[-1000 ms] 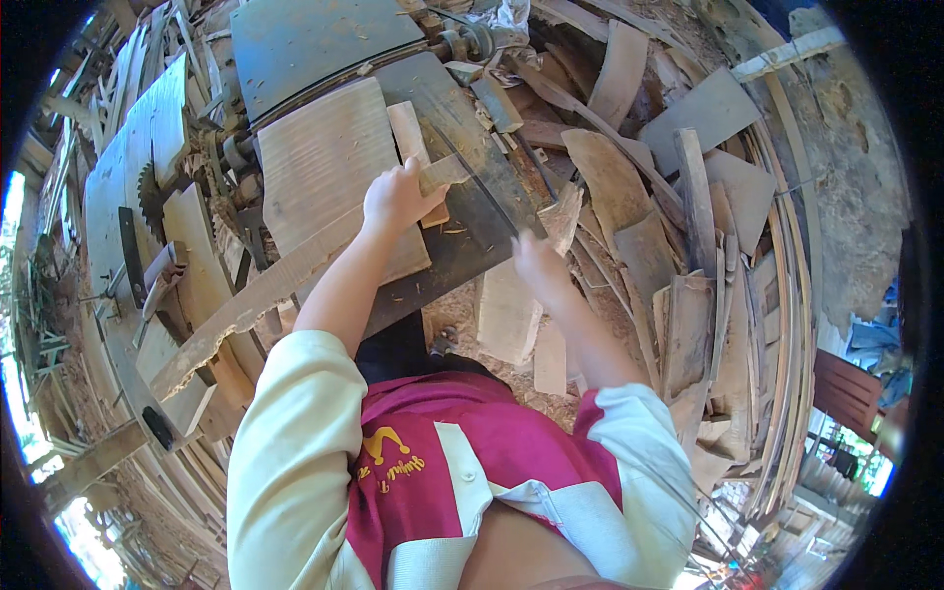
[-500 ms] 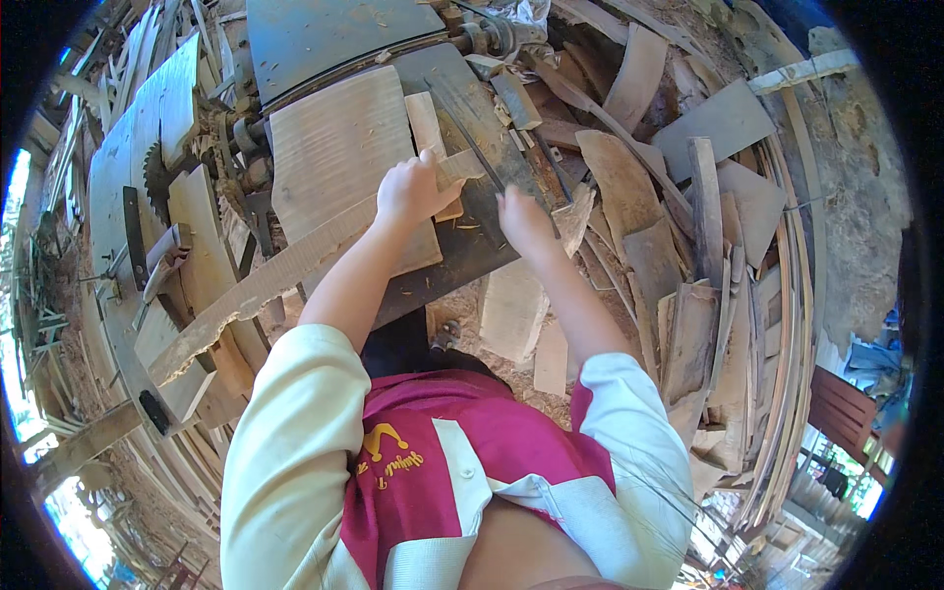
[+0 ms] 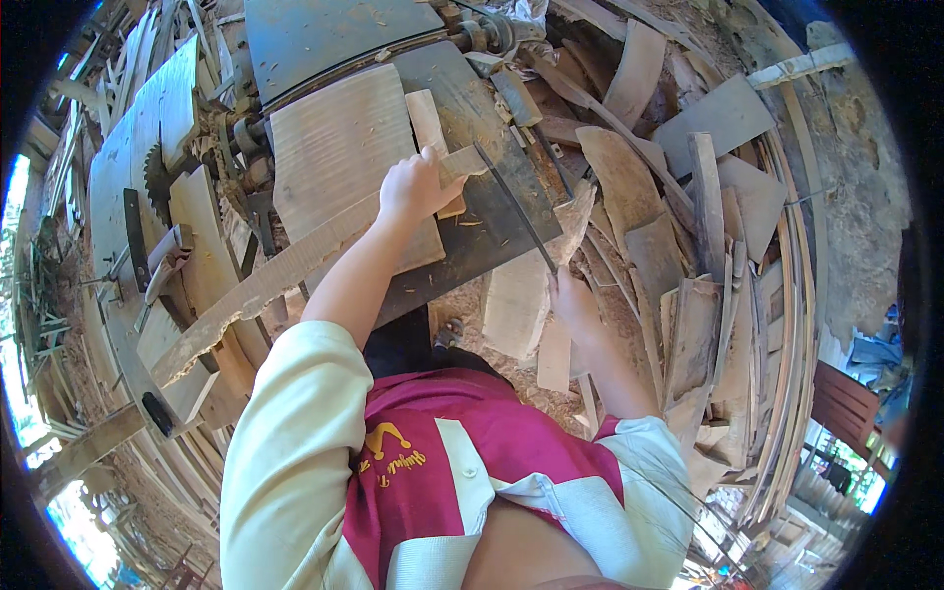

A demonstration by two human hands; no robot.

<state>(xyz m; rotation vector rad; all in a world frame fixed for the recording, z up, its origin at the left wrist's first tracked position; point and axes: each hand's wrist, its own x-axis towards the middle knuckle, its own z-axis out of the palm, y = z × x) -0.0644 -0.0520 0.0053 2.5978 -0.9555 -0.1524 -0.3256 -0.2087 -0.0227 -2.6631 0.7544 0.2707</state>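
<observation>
Left hand [image 3: 415,187] clenched on one end of a long, rough-edged pale wooden strip [image 3: 295,267], pressing it against the dark grey flat metal machine table [image 3: 482,226]. Strip running from the grip down and leftward past the forearm, its short tip [image 3: 464,160] poking out just right of the knuckles. Right hand [image 3: 575,305] closed around the lower end of a long thin dark metal blade [image 3: 513,208], slanting up from that grip toward the strip's tip. Beside the left grip, a broad pale ribbed plank [image 3: 339,147]. Right of the right grip, heaped grey-brown offcut boards [image 3: 688,226]. Far left, a toothed saw disc [image 3: 155,182].
</observation>
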